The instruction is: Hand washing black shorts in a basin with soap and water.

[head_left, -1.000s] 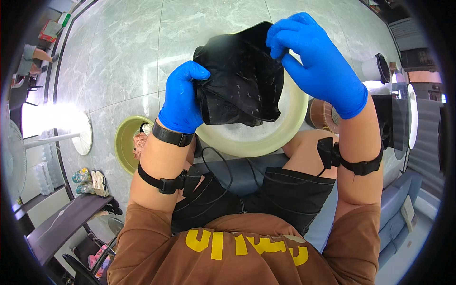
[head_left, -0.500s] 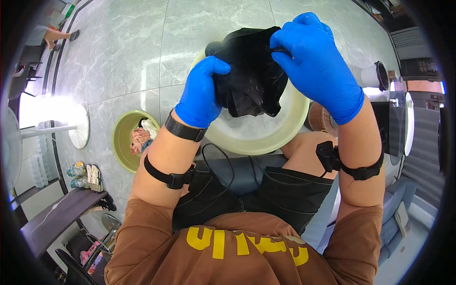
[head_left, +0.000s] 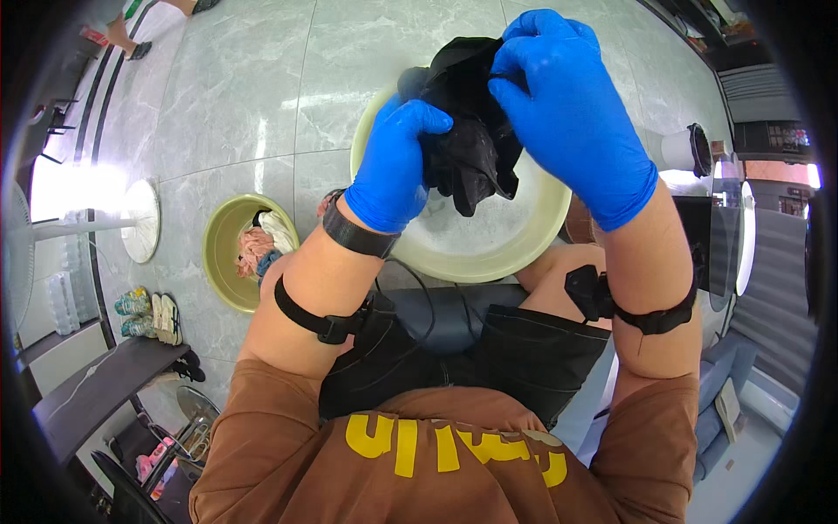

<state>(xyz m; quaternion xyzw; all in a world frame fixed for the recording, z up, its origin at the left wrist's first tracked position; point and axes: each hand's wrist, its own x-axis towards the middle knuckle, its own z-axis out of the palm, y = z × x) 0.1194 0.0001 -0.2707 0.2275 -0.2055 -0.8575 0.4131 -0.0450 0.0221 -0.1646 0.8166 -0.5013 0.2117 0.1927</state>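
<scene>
A wet-looking black cloth garment [head_left: 471, 144] hangs bunched between my two gloved hands; its exact kind is hard to make out. My left hand [head_left: 393, 162], in a blue glove, grips its left side with the thumb on top. At the upper right, my right hand [head_left: 563, 109], also blue-gloved, pinches the garment's edge between thumb and fingers. Beneath the cloth stands a large pale green basin [head_left: 489, 268] with whitish, cloudy water inside. The garment's lower end dangles over this water.
A smaller green basin [head_left: 218, 266] with pink, white and blue cloths sits on the tiled floor to the left. A white stand fan [head_left: 142, 221], a dark bench [head_left: 100, 393] and shoes [head_left: 166, 318] are farther left. At right is a white bin [head_left: 679, 153].
My left hand has shifted right, closer to my right hand. Between them the garment is now narrower and more bunched. At the far upper left, a person's legs have moved.
</scene>
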